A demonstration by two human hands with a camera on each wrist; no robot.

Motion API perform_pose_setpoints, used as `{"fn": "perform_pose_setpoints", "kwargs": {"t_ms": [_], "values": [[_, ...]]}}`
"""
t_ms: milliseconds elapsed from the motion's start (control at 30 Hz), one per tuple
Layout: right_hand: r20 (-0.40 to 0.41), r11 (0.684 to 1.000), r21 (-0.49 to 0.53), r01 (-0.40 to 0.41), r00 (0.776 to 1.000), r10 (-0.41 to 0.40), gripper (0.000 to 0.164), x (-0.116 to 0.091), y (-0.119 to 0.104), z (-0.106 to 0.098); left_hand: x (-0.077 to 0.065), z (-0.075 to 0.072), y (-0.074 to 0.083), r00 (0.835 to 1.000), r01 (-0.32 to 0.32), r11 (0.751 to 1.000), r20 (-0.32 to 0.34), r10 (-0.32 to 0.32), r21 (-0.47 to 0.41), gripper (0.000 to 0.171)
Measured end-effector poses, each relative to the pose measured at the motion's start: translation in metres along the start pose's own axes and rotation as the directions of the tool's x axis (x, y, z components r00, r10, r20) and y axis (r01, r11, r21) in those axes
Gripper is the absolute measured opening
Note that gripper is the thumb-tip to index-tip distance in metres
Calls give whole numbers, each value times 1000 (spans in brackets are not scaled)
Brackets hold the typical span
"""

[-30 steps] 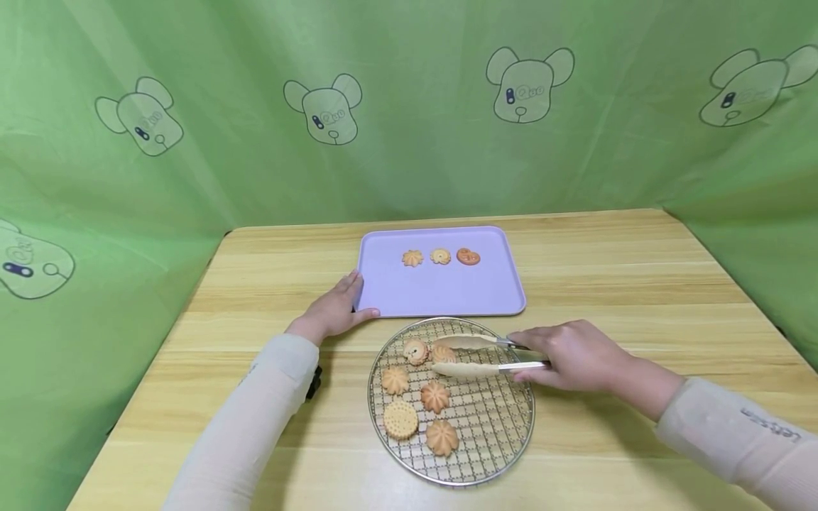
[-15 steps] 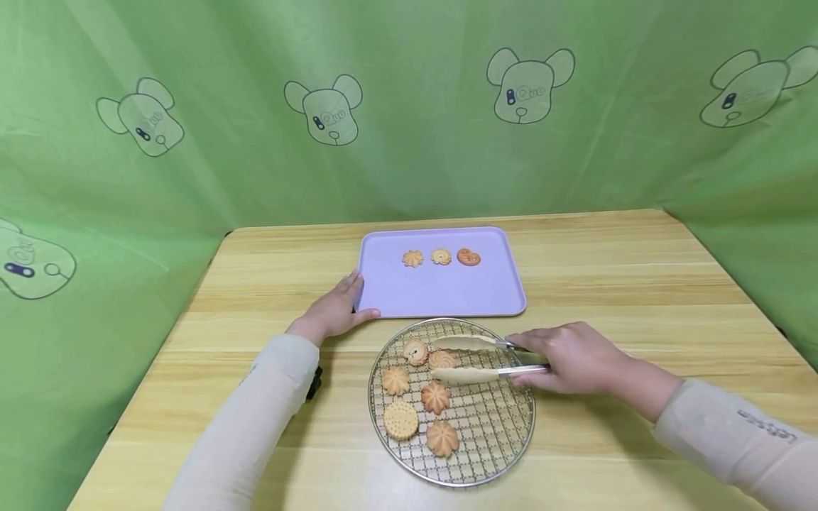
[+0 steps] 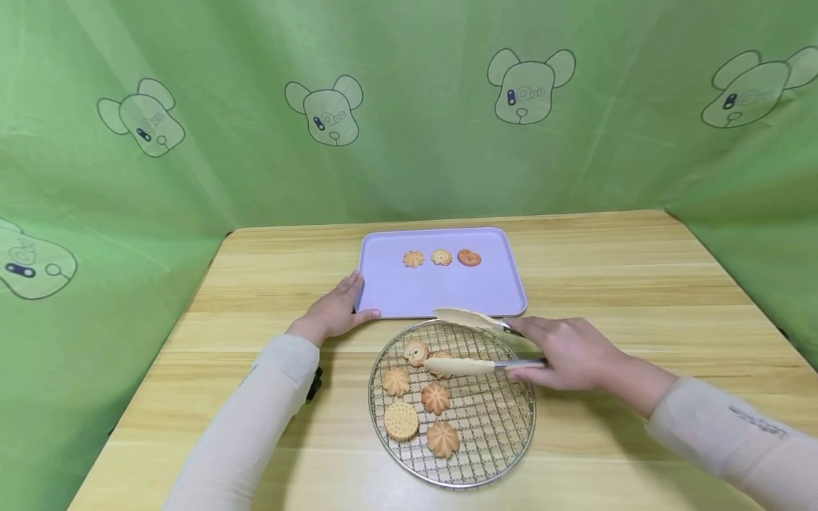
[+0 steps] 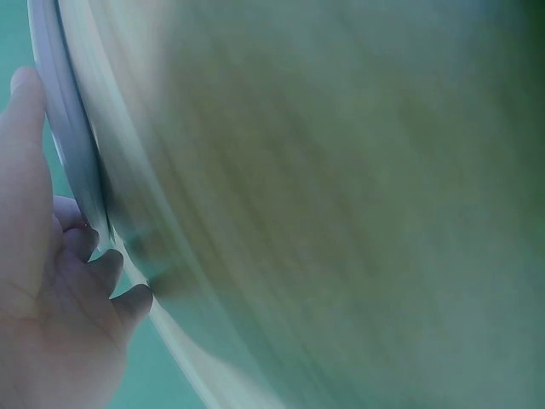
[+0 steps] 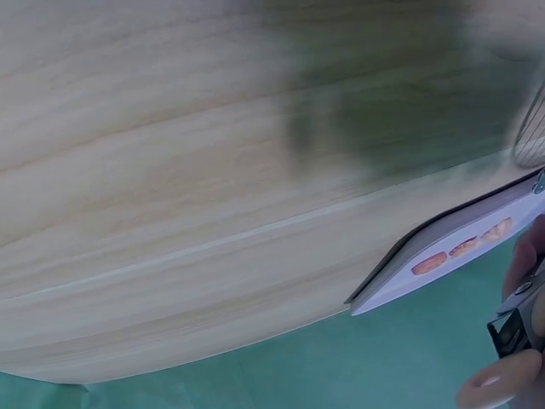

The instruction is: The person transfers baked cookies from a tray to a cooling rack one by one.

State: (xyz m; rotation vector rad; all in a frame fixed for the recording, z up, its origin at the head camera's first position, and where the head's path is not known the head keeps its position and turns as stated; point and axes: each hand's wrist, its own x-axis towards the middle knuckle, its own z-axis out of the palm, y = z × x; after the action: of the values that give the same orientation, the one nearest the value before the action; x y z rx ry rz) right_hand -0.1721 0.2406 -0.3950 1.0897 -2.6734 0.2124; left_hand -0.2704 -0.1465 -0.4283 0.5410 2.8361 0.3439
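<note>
My left hand (image 3: 333,311) holds the front left corner of a lilac tray (image 3: 402,298), fingers along its left side and thumb at the front edge. In the left wrist view the thumb and fingertips meet the tray's rim (image 4: 75,128). My right hand (image 3: 569,353) grips a pair of tongs (image 3: 469,366) with cream tips and metal arms. The tongs are spread wide over a round wire rack (image 3: 492,426); their near tip partly covers a swirled cookie (image 3: 439,355). Other cookies on the rack include a ring-shaped one (image 3: 416,352) and a round dotted one (image 3: 401,421).
Three cookies lie in a row on the tray: a flower-shaped one (image 3: 412,259), a pale ring-shaped one (image 3: 441,257) and a brown pretzel-shaped one (image 3: 469,257). The wooden table (image 3: 607,284) is enclosed by a green curtain (image 3: 422,177) at the back and sides.
The tongs have spread wider, their far tip moving away toward the tray's front edge. Their near tip shifts slightly back over the swirled cookie. The left hand and tray stay put.
</note>
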Motion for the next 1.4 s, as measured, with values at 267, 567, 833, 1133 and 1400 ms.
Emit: {"fn": "perform_pose_setpoints", "kwargs": {"t_ms": [267, 567, 833, 1133, 1400], "values": [[25, 997, -19, -75, 997, 75, 85, 15, 0, 3, 0, 0, 0, 1000, 0, 1000, 0, 0, 2, 92], [80, 984, -19, -179, 980, 180, 92, 34, 5, 8, 1, 1, -1, 1000, -1, 1000, -6, 1, 0, 93], [116, 961, -41, -275, 954, 278, 95, 47, 13, 8, 0, 1, 0, 1000, 1, 1000, -8, -1, 1, 91], [149, 923, -34, -383, 911, 383, 105, 52, 26, 9, 0, 1, 0, 1000, -6, 1000, -6, 6, -4, 92], [190, 882, -69, -466, 862, 470, 108, 56, 38, 10, 0, 1, 0, 1000, -9, 1000, -9, 9, 0, 92]]}}
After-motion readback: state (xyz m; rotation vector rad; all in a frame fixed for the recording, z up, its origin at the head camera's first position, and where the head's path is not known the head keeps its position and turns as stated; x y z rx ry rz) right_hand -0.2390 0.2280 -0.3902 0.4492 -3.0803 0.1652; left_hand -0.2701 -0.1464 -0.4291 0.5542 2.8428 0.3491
